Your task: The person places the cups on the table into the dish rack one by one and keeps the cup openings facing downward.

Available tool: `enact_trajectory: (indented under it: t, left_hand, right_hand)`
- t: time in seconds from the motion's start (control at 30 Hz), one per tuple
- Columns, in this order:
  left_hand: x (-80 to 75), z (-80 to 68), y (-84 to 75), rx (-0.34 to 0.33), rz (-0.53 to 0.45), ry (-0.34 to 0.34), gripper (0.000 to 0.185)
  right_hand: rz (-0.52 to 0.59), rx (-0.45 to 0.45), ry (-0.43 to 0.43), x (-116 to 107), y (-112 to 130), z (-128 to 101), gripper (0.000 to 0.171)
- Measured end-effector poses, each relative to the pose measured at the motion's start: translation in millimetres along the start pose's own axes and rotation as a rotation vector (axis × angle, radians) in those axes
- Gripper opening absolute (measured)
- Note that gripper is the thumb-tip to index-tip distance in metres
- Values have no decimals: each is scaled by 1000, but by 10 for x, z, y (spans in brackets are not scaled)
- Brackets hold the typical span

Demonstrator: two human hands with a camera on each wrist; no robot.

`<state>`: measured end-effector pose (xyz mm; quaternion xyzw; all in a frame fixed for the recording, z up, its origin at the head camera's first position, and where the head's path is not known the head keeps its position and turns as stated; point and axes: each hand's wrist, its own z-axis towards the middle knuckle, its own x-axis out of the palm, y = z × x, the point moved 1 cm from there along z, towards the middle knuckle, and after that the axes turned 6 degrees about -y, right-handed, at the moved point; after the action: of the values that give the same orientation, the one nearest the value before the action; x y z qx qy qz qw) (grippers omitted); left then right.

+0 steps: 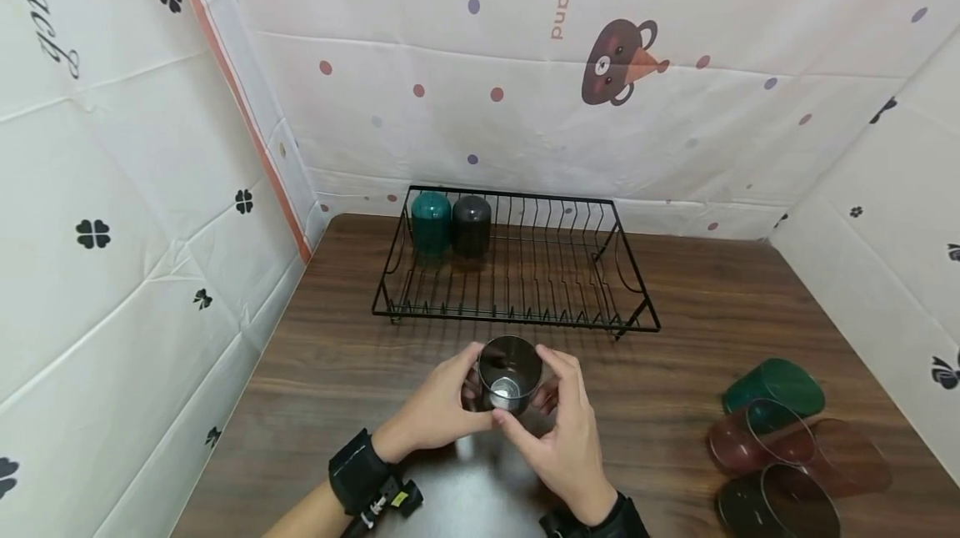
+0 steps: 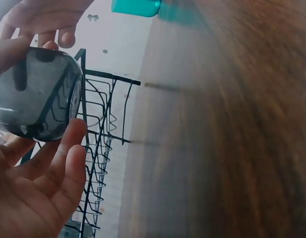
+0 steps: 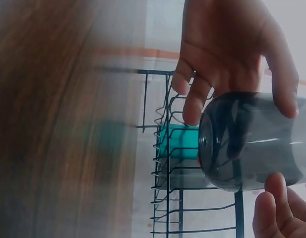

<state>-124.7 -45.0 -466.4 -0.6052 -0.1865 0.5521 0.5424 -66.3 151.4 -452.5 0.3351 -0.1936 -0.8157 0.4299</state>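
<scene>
**Both hands on a smoky tumbler in front of the dish rack**

Dark wood-grain tabletop (image 1: 697,304), walled in by a white printed cloth backdrop (image 1: 675,138) with dots and a bear. Black wire dish rack (image 1: 517,271) sits toward the back; a teal cup (image 1: 431,221) and a dark cup (image 1: 472,225) stand upside down in its rear-left corner. Off to the right, well apart from the hands, three tinted tumblers lie on their sides: a green tumbler (image 1: 780,384), a red tumbler (image 1: 802,446), a dark green tumbler (image 1: 780,505).

Left hand (image 1: 438,409) and right hand (image 1: 562,438) share a grey translucent tumbler (image 1: 510,375), just in front of the rack, held above the tabletop, mouth facing the head camera. Grip: fingers of both hands curled round the cup wall (left wrist view shows the thumb and fingers bracketing it; right wrist view the same from the other side). Wrist views are blurred on the tabletop.

Judgement on handling: the cup looks smooth and light, so keep fingers on the side wall, not the rim. If it is to go mouth-down like the two in the rack, turn it over while both hands support it, then seat it between wires next to the dark cup without knocking either.
</scene>
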Motion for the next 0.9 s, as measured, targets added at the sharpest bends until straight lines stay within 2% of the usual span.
enact_trajectory:
  t: [0.17,0.33,0.57,0.77,0.9]
  left_hand:
    - [5,-6,-2,35,-34,7,65]
    - [10,-5,-2,61,-61,8,69]
    - [24,-3,3,93,-41,7,74]
    - [3,-1,-20,74,-44,32,73]
    - [-3,0,-20,72,-45,43,73]
  right_hand:
    - [-26,28,3,-6,-18,2,88]
    - [-35,8,-8,-8,-24,4,90]
    - [-24,28,24,-25,-22,7,90]
    - [32,93,48,-58,-38,19,96]
    - [38,98,53,-67,-49,18,98]
